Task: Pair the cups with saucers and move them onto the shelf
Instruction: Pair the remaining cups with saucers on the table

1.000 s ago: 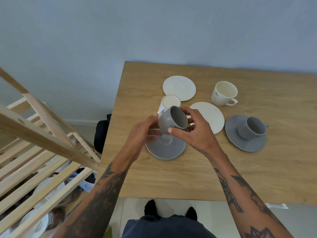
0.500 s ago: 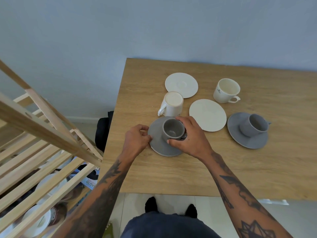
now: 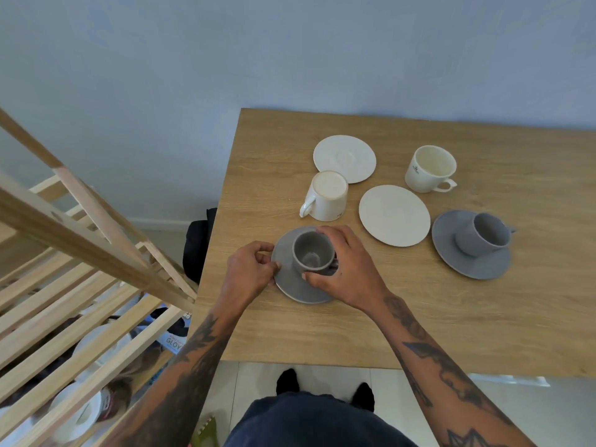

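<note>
Now the grey cup point(image 3: 312, 255) is sitting upright, mouth up, in the middle of the grey saucer point(image 3: 292, 285), near the surface's point(image 3: 419, 317) left front corner. The right hand point(image 3: 346, 272) is curling round the cup's right side, its grip closing on the cup wall with the thumb at the near rim; the handle is hiding under the fingers. The left hand point(image 3: 250, 272) is pinching the saucer's left rim in a narrow grip. Just behind, a white cup point(image 3: 327, 196) is standing mouth up, handle pointing left, touching a white saucer point(image 3: 344, 158). A second white saucer point(image 3: 394, 215), another white cup point(image 3: 430, 169) and a grey pair point(image 3: 472, 245) are lying to the right. Bare wood is stretching along the front edge. The wooden shelf point(image 3: 80, 253) is standing just left of the surface.
</note>
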